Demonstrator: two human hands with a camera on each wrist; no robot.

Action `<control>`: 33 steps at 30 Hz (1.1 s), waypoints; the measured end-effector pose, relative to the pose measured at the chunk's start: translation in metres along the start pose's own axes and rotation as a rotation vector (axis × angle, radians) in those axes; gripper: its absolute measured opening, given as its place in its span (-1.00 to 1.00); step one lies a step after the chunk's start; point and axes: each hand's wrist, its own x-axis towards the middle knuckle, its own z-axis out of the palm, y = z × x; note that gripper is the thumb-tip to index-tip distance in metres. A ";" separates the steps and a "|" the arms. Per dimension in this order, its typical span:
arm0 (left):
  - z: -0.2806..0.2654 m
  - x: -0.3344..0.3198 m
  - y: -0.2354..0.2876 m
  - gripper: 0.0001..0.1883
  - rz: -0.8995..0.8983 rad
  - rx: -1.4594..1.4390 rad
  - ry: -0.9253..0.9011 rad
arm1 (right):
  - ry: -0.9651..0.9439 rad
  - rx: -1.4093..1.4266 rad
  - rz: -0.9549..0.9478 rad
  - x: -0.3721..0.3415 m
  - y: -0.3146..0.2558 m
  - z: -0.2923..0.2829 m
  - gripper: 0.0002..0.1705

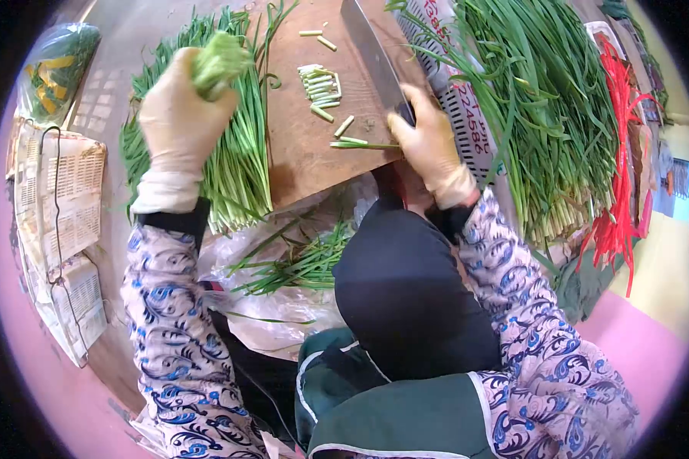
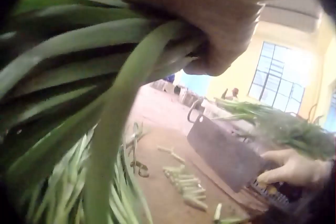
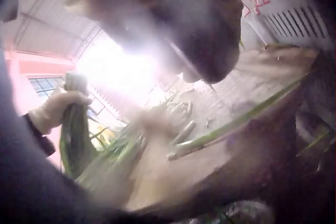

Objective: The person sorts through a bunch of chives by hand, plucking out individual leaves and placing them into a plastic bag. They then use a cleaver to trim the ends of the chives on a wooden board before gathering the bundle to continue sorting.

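My gloved left hand grips a bunch of garlic chives, raised above the left side of the wooden board. In the left wrist view, the bunch's long flat green leaves hang from the fist. My gloved right hand holds a cleaver by its dark handle at the board's right edge, its broad blade pointing away from me. Short pale cut stem pieces lie in a small heap mid-board, with several loose ones around. A longer stalk lies near the cleaver's handle.
A large pile of chives covers the board's left side. More chives are heaped at the right, beside a white plastic crate and red ties. Loose leaves lie on clear plastic below the board, near my knee.
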 end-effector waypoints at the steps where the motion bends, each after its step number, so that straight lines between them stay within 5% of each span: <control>1: -0.015 -0.001 -0.003 -0.59 -0.010 -0.062 0.034 | 0.023 -0.101 -0.029 0.014 0.009 0.005 -0.52; 4: -0.058 0.000 -0.024 -0.59 0.046 -0.376 0.164 | 0.043 -0.363 -0.131 0.057 0.017 0.015 -0.53; 6: -0.102 -0.014 -0.032 -0.64 -0.286 -0.365 0.172 | 0.039 -0.529 -0.135 0.083 0.040 0.031 -0.46; 13: -0.196 -0.086 0.002 -0.61 -0.673 -0.686 0.562 | -0.091 -0.705 -0.157 0.125 0.039 0.042 -0.51; 16: -0.209 -0.123 0.005 -0.54 -0.739 -0.862 0.627 | 0.045 -0.755 -0.350 0.129 0.065 0.054 -0.55; 17: -0.216 -0.137 0.000 -0.52 -0.737 -0.915 0.633 | -0.067 -0.842 -0.182 0.132 0.050 0.053 -0.62; 20: -0.239 -0.161 -0.025 -0.49 -0.582 -1.126 0.373 | 0.071 -0.741 -0.383 0.145 0.050 0.069 -0.67; 22: -0.243 -0.161 -0.033 -0.44 -0.620 -1.181 0.355 | -0.136 -0.419 -0.501 0.160 0.022 0.081 -0.70; 24: -0.223 -0.150 -0.011 -0.42 -0.932 -0.661 0.867 | -0.219 -0.140 -0.529 0.172 0.007 0.112 -0.36; 27: -0.215 -0.159 -0.010 -0.41 -0.989 -0.667 0.844 | -0.181 -0.479 -0.649 0.160 -0.011 0.135 -0.53; 30: -0.217 -0.177 -0.016 -0.39 -1.098 -0.719 0.848 | -0.335 -0.354 -0.575 0.142 -0.030 0.118 -0.68; 33: -0.225 -0.199 -0.025 -0.40 -1.130 -0.798 0.779 | -0.112 -0.306 -0.507 0.098 -0.009 0.128 -0.78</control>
